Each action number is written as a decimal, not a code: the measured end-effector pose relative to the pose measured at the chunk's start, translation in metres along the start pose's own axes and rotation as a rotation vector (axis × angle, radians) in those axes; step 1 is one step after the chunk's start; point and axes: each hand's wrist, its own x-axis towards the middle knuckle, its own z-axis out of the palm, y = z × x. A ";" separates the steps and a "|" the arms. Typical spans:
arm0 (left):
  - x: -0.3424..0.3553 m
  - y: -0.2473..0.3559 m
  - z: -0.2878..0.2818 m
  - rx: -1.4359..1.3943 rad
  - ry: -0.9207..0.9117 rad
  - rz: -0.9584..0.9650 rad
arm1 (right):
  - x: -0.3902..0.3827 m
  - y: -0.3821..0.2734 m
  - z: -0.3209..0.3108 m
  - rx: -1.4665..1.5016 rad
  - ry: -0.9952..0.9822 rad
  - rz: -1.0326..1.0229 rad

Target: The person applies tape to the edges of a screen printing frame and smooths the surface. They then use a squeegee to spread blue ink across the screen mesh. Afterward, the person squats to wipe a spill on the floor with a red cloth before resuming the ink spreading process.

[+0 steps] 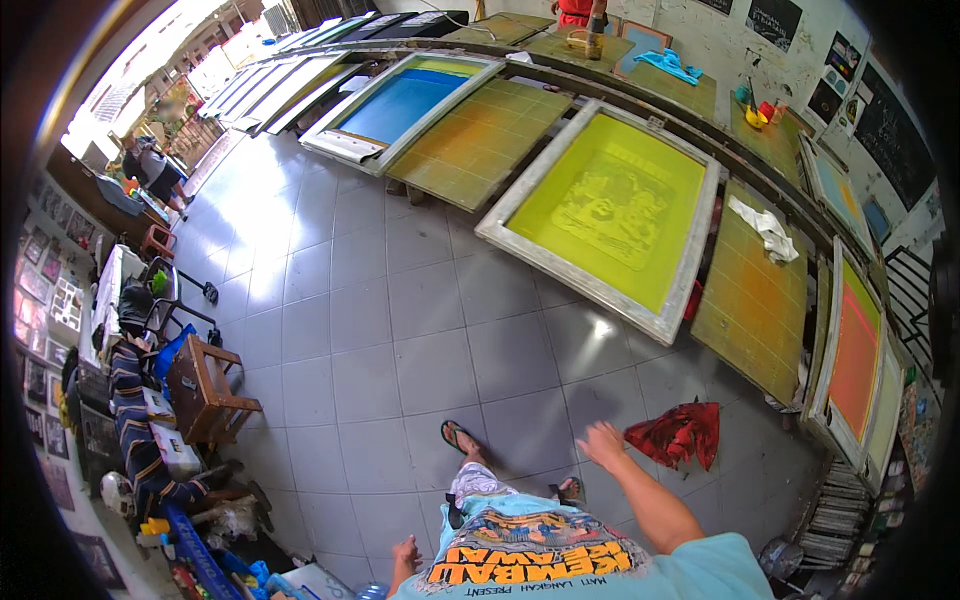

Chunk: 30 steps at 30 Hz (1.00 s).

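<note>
My right hand point(603, 446) hangs over the tiled floor in front of my body, its fingers loosely bent and a little apart, with nothing seen in it. Nearest to it, a crumpled dark-red cloth point(680, 436) lies on the floor. My left hand point(405, 554) is low by my left side, fingers loosely bent, holding nothing that I can see. Ahead stands a screen-printing frame point(690, 262) with yellow-green mesh and a faint picture, apart from both hands. A white cloth point(765, 230) lies on the printing board point(750, 310) to its right.
A long rail bench carries more boards and a blue-mesh frame point(410, 97). An orange-mesh frame point(852, 355) leans at the right. On the left are a wooden stool point(205, 388) and a dark chair point(170, 300). Other people point(150, 170) stand farther off.
</note>
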 end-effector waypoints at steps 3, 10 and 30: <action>0.041 0.069 -0.047 -0.104 -0.014 0.121 | 0.095 -0.127 -0.035 0.069 0.135 -0.183; 0.122 0.272 -0.133 -0.502 0.176 0.606 | 0.272 -0.380 -0.138 -0.025 0.305 -0.488; 0.040 0.964 -0.261 -0.428 0.044 1.274 | 0.706 -0.560 -0.372 -0.157 0.545 -0.323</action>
